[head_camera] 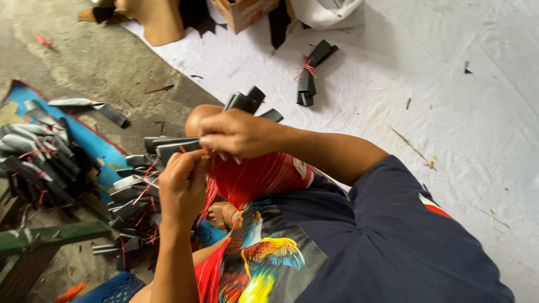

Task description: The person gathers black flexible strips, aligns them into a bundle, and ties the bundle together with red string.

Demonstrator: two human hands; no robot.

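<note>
Binding a bundle of dark strips point(185, 147) with red string point(247, 178), you work with both hands close above your lap. Your right hand point(238, 134) is clenched over the bundle's middle, fingers curled around the strips where the string crosses them; more strip ends point(250, 101) fan out beyond its knuckles. Your left hand point(182, 188) pinches the string just below, thumb and fingers closed on it, with a loose hank of red strands hanging down over your knee.

Progress, judged from the layout: many tied bundles point(42, 160) already lie stacked on the blue mat point(92, 143) to your left, and a further heap point(132, 193) sits just beside your left wrist, each showing red ties. One tied bundle point(309, 78) lies apart on the white sheet point(449, 112) ahead. The bundle in your grip appears wrapped but not yet knotted; whether the knot is started is hidden by your fingers. How many loose strips remain cannot be told.

Room for moving: the white sheet to your right and front is largely open, with only scraps and thread. To your left the piles crowd close, and a green bar point(50, 235) lies low at the near edge. A cardboard box point(244, 11) and brown sheets stand at the far edge.
</note>
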